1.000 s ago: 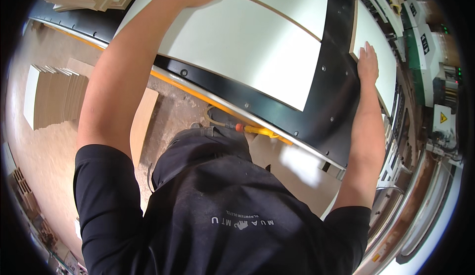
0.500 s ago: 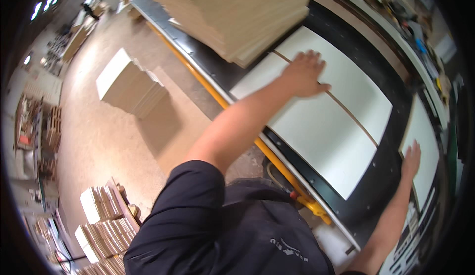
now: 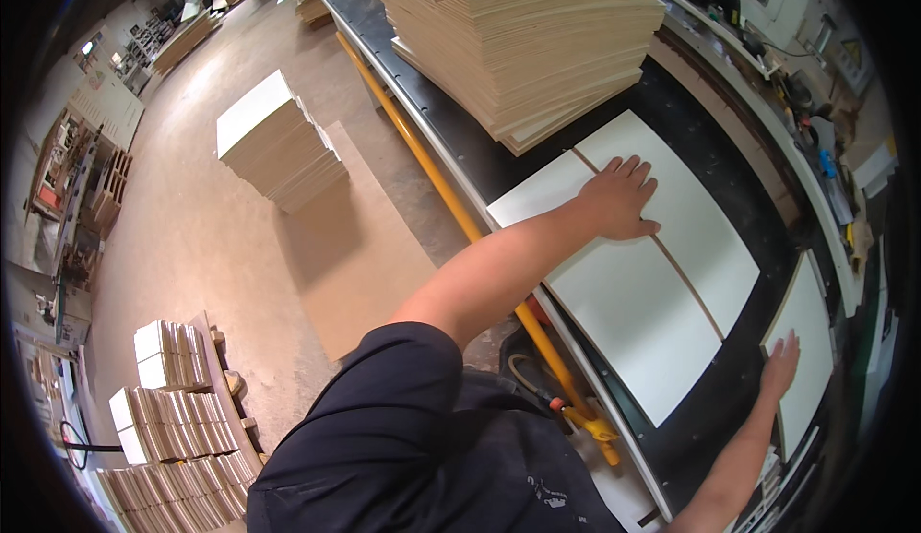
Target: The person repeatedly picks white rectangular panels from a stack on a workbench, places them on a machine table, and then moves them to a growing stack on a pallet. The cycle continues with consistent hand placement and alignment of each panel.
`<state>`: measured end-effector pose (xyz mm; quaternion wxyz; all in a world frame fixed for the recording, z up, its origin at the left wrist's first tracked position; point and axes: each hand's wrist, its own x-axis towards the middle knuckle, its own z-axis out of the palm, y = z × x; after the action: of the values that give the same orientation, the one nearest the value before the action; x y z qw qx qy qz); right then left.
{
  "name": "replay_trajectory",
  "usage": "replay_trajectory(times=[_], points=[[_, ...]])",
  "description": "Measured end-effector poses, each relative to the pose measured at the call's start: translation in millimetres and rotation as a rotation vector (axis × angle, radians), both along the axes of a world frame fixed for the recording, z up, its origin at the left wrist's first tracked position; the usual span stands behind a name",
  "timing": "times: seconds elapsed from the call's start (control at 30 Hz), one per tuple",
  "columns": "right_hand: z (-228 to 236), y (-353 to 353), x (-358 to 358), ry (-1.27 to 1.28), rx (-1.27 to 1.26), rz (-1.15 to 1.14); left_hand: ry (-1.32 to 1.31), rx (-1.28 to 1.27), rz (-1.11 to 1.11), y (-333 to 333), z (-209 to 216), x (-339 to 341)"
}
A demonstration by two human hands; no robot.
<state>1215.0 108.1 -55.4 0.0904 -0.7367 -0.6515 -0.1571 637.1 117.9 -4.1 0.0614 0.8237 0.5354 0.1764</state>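
My left hand [image 3: 622, 199] lies flat with its fingers spread, across the brown edge line between two white panels. The farther white panel [image 3: 681, 212] sits beside the nearer white panel [image 3: 624, 312] on a black machine table [image 3: 686, 456]. Off to the right, my right hand [image 3: 782, 368] rests with fingers stretched out at the near edge of another white panel [image 3: 808, 379]. Its fingertips touch that panel's surface; the thumb is hard to make out. Neither hand is wrapped round anything.
A tall stack of panels [image 3: 547, 53] stands at the table's far end. Along the near side runs a yellow rail [image 3: 422, 154]. A smaller stack [image 3: 278, 149] is on the floor at left, with bundled strips [image 3: 173, 418] below it. Tools [image 3: 825, 149] line the right ledge.
The whole view has shifted, so the table and panels appear lower. Both hands stay on their panels, with little visible movement against them.
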Motion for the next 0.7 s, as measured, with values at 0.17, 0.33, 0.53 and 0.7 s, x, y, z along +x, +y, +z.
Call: replay_trajectory(times=[0.17,0.33,0.53,0.7], points=[[-11,-2,-2,-0.180,0.059,0.094,-0.057,0.035,0.013,-7,-12,13],[5,-9,-42,-0.048,0.150,-0.009,0.077,0.140,-0.050,-7,-16,18],[64,-46,-45,0.239,-0.108,-0.281,0.113,0.003,-0.036,-28,5,36],[110,-121,-98,0.317,-0.022,0.107,-0.126,-0.195,-0.125,-45,12,53]])
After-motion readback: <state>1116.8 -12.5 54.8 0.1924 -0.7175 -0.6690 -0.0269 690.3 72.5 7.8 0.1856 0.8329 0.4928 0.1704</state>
